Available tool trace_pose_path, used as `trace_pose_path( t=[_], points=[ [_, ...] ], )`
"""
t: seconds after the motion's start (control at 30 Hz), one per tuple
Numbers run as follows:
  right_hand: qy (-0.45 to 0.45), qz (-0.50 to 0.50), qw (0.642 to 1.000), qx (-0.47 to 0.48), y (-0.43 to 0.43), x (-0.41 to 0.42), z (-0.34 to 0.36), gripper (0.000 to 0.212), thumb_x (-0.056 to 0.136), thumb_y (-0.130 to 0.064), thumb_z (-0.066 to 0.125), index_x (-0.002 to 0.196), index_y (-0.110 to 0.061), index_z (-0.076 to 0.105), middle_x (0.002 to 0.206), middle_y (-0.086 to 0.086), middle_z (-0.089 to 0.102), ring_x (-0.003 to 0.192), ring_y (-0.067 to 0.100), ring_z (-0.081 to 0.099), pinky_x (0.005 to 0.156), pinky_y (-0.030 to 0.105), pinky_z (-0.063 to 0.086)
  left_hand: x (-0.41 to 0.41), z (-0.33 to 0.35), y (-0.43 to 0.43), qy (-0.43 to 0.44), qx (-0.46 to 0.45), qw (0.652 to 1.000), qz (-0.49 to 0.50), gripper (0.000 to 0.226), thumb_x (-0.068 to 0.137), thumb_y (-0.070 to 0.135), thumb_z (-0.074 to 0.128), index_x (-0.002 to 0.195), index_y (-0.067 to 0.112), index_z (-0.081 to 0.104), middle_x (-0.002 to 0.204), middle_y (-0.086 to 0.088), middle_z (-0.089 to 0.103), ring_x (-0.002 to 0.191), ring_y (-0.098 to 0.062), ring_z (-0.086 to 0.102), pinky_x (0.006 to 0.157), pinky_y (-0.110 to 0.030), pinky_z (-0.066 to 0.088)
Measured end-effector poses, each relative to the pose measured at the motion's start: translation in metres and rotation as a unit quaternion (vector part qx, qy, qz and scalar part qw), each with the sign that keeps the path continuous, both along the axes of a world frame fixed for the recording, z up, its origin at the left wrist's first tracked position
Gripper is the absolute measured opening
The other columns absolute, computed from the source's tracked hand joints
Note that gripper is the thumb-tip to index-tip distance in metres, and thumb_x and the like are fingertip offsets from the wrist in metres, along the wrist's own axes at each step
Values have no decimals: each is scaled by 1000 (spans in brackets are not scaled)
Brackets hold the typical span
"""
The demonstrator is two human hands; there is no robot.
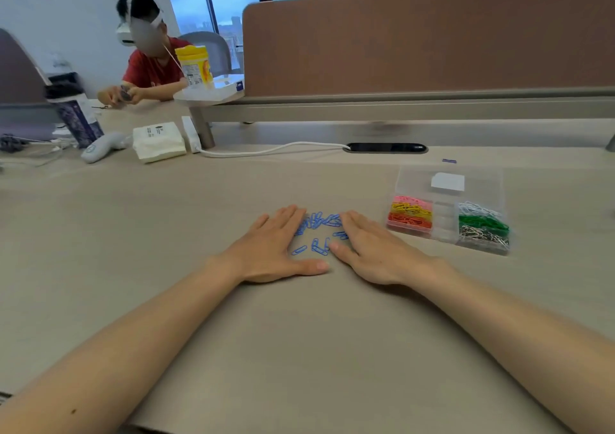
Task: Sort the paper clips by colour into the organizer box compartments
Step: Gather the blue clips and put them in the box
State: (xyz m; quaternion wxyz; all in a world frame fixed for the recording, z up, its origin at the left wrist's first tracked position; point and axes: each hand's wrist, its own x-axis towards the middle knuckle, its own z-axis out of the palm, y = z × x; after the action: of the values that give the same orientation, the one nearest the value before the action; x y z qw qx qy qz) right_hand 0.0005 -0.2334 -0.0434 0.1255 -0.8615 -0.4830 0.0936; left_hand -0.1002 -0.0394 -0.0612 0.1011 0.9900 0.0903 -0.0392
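Left hand (pixel 269 250): flat on the desk (pixel 299 350), palm down, fingers straight and together, holding nothing; its inner edge touches the clip pile.
Right hand (pixel 372 250): also flat with straight fingers and empty, on the other side of the pile.
Blue paper clips (pixel 319 230): loose on the desk between the 2 hands, not yet in the box.
Organizer box (pixel 444 220): near the right hand, lid open behind it; 6 compartments hold pink, yellow, orange, white, green and silver clips. The narrow middle column looks free.
Step, as I judge: gathering the blue clips into 1 heap before lifting them.
Risk 1: some clips can slip out through the gap near the thumbs or under the palms, because flat hands only push and do not hold.
Risk 2: a big handful may spill into the orange or green compartment, since the free cells are narrow.
Risk 3: the right hand could bump the light box and mix the colours.
Far desk: 1 small blue thing (pixel 449 161) behind the box, perhaps a forgotten clip; I cannot tell.
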Motion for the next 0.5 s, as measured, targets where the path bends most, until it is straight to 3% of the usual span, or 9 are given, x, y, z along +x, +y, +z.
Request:
trace_pose_path(
  t=[0.1,0.2,0.3,0.4,0.5],
  points=[
    [16,-24,999,18,6,9,-1,56,105,-40,33,147,-3,27,150,12,35,138,26,32,110,30,24,20,0,-11,-13,-11,1000,-13,129,57,99,30,156,21,0,164,4,0,149,-6,-2,123,-37,3],
    [27,-38,997,60,8,17,-2,39,105,-36,34,128,-5,44,129,11,51,122,30,48,99,36,36,40,-2,-17,-24,-7,999,-35,123,62,95,30,155,18,7,163,2,9,149,-9,6,122,-37,8],
    [98,-57,984,140,6,21,4,40,106,-31,34,132,-5,50,133,11,57,123,29,51,101,39,39,53,-4,-23,-76,-25,994,-70,93,73,89,35,140,24,35,144,9,41,134,-10,37,114,-40,27],
    [182,-54,965,181,-1,21,5,36,102,-39,36,124,-21,59,121,-1,67,109,22,63,94,45,50,59,-4,-33,-97,-62,987,-112,72,81,77,43,139,35,36,140,19,43,129,0,39,113,-37,29],
    [123,-69,974,179,-10,23,3,26,100,-29,42,109,-15,62,107,-4,69,96,16,63,85,35,48,63,-2,-45,-108,-81,980,-147,57,87,65,45,134,33,43,136,15,49,123,-4,45,108,-35,34]
  ],
)
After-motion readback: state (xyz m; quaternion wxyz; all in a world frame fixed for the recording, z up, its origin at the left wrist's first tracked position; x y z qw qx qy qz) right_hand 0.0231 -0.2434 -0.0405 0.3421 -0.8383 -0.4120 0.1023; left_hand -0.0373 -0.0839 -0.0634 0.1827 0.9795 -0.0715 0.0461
